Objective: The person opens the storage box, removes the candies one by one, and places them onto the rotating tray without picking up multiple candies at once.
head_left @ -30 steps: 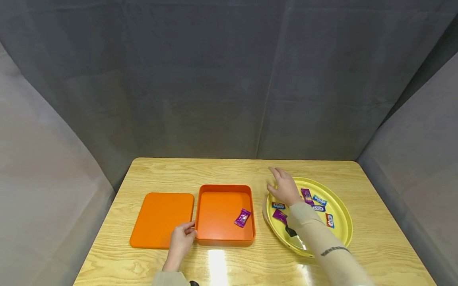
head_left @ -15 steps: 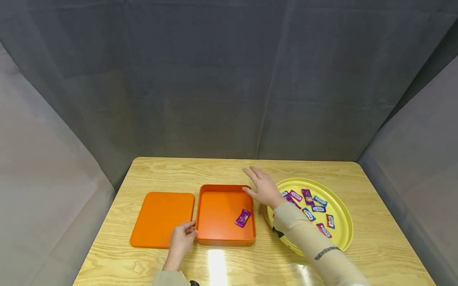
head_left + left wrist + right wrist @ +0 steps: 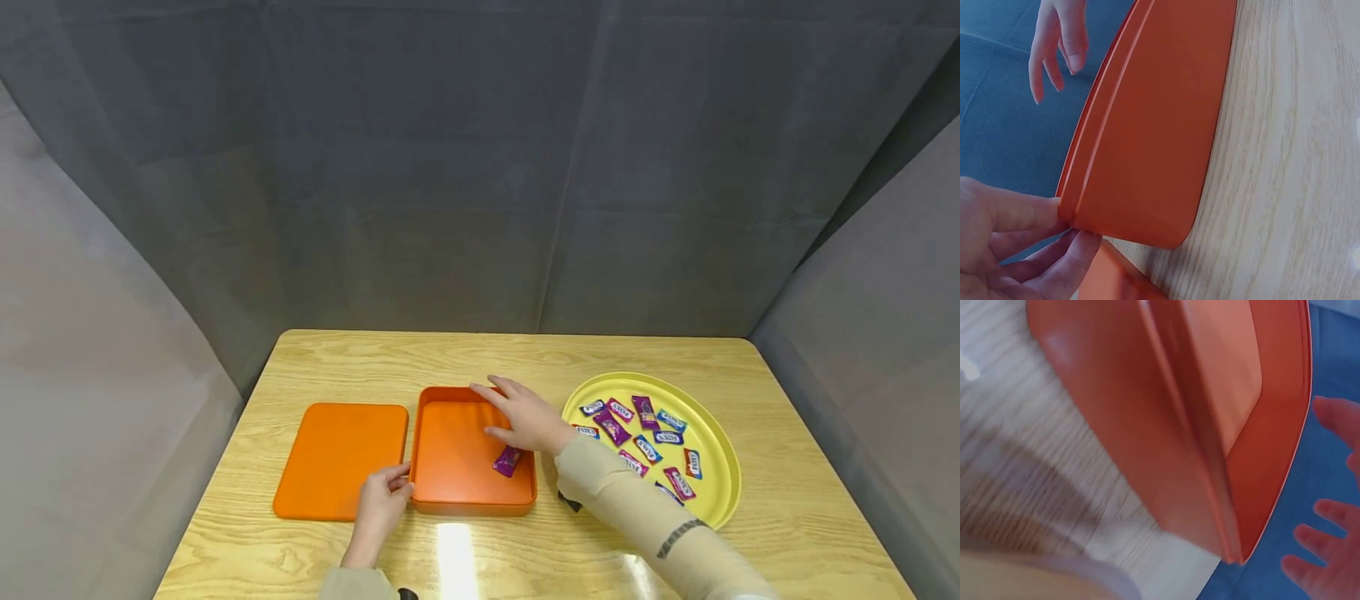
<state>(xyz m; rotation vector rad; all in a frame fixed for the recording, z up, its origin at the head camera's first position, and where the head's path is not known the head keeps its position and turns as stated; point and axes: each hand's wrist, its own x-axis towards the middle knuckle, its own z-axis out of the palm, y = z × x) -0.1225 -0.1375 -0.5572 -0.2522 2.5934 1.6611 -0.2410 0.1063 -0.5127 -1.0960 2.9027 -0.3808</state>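
The left hand (image 3: 380, 502) pinches the near-left corner of the shallow orange plastic box (image 3: 457, 492), steadying it. The right hand (image 3: 527, 416) hovers mid-frame over the box, fingers spread and holding nothing, above a purple wrapped candy (image 3: 507, 460). Best keep that corner pinned so the box cannot slide.

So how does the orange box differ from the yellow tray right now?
The orange box is rectangular with upright walls; the yellow tray is round and shallow. The box holds one purple candy, the tray many mixed wrappers. The left hand holds the box's near-left corner and the right hand spreads over it; neither hand touches the tray. Both sit open on the wooden table.
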